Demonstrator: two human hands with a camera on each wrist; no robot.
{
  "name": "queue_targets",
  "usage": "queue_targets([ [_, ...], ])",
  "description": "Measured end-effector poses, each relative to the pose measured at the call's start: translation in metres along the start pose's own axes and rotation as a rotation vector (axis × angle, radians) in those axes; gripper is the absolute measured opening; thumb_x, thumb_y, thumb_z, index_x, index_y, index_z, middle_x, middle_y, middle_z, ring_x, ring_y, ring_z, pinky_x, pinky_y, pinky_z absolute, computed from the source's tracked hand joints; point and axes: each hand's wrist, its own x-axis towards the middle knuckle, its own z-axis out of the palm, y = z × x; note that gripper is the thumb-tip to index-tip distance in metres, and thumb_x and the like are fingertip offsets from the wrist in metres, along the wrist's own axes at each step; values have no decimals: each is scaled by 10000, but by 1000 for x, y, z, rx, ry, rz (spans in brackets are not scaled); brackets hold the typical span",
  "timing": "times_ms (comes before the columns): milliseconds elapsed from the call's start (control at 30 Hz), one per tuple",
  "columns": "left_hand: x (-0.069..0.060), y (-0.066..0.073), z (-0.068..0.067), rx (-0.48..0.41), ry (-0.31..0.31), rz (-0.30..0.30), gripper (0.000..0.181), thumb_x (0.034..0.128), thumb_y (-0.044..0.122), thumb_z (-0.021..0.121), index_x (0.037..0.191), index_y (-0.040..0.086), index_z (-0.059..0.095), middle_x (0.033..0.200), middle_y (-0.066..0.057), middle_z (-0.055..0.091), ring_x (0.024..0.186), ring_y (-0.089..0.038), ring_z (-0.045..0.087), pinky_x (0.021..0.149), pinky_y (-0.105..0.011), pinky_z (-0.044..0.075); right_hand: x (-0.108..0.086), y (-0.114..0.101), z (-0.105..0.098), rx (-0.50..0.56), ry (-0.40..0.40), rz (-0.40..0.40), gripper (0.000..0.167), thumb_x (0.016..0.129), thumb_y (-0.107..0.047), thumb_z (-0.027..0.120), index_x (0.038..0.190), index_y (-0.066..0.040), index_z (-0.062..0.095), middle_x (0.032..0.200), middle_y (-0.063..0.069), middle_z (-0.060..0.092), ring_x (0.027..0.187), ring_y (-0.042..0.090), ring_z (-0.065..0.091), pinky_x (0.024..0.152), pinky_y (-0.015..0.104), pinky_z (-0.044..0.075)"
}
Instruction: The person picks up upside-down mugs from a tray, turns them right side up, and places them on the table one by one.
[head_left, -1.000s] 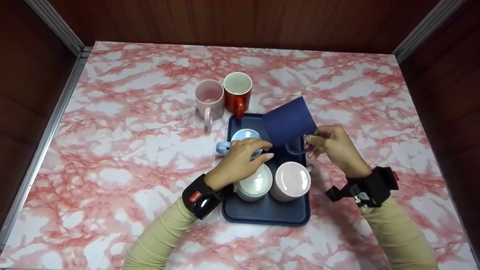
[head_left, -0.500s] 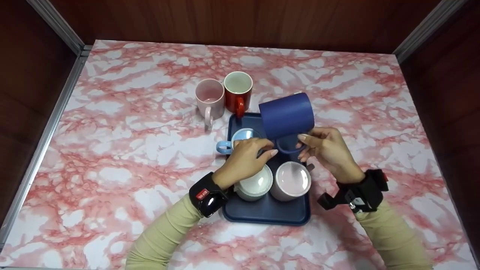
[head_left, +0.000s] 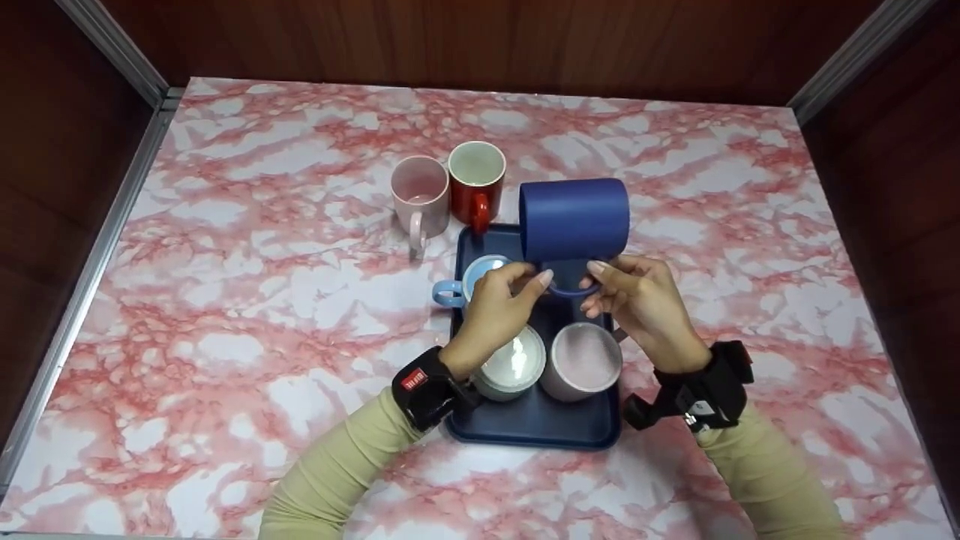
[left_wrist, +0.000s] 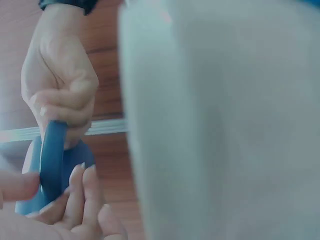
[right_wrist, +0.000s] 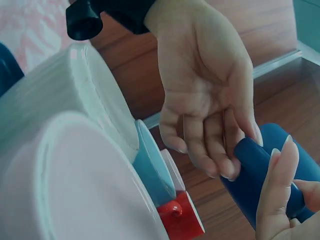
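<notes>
A dark blue mug (head_left: pixel 574 219) is held on its side above the back right of a navy tray (head_left: pixel 532 431), its handle toward the person. The right hand (head_left: pixel 651 307) pinches the right part of that handle between thumb and fingers. At the handle's left end, the left hand (head_left: pixel 499 307) has its thumb and fingertips around it. Both wrist views show the two hands at the blue handle (left_wrist: pixel 53 160), (right_wrist: pixel 255 160). A light blue mug (head_left: pixel 484 271), partly behind the left hand, stands on the tray with a whitish mug (head_left: pixel 514 365) and a pale pink mug (head_left: pixel 585 362).
Behind the tray a pink mug (head_left: pixel 420 196) and a red mug (head_left: pixel 477 184) stand side by side on the marbled table (head_left: pixel 285 300), handles toward the person. Wooden panels (head_left: pixel 480 45) rise around the back and sides.
The blue mug has turned from tilted to nearly level and risen slightly. The left hand has moved right and up to its handle; the right hand has shifted left with the mug.
</notes>
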Motion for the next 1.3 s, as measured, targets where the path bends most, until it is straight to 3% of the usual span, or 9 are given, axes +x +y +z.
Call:
queue_targets([
  [67,1,1,2,-153,12,-53,199,904,136,572,932,-51,637,842,-95,677,775,-143,613,713,-253,465,0,1,2,14,3,3,117,873,-8,585,769,46,593,689,135,602,481,189,593,487,273,503],
  [267,3,5,6,-703,26,-295,116,909,63,546,875,-35,598,775,-37,623,697,-88,537,646,-211,437,1,3,5,57,4,20,143,892,23,530,765,37,593,675,121,611,478,180,596,477,261,497],
  [400,3,7,6,-879,19,-364,99,921,38,511,856,-16,564,769,-53,573,683,-124,518,636,-220,433,1,3,7,70,-8,31,140,895,25,524,774,38,594,678,122,612,483,175,593,482,258,494],
  [700,3,6,6,-957,46,-349,168,932,-6,462,998,-158,491,763,-91,528,676,-143,525,606,-218,473,2,2,9,35,-34,31,114,874,-16,587,790,59,599,730,156,636,502,178,589,496,252,497],
  [867,2,6,8,-928,69,-325,185,926,-11,471,1004,-178,489,774,-95,526,703,-144,535,613,-225,483,2,2,8,-24,-37,33,119,876,-33,592,825,72,613,770,167,656,513,174,591,497,251,495],
  [1167,2,10,3,-834,54,-266,172,926,11,491,968,-155,513,745,-69,529,680,-124,527,604,-216,468,3,5,3,-98,-89,26,110,875,-18,585,871,90,610,804,163,654,523,192,593,499,274,503],
  [1300,4,11,0,-827,52,-264,150,929,20,490,927,-126,523,739,-64,519,671,-113,509,583,-194,453,3,6,0,-137,-126,38,212,874,-33,592,963,158,568,739,155,634,547,213,600,521,292,513],
])
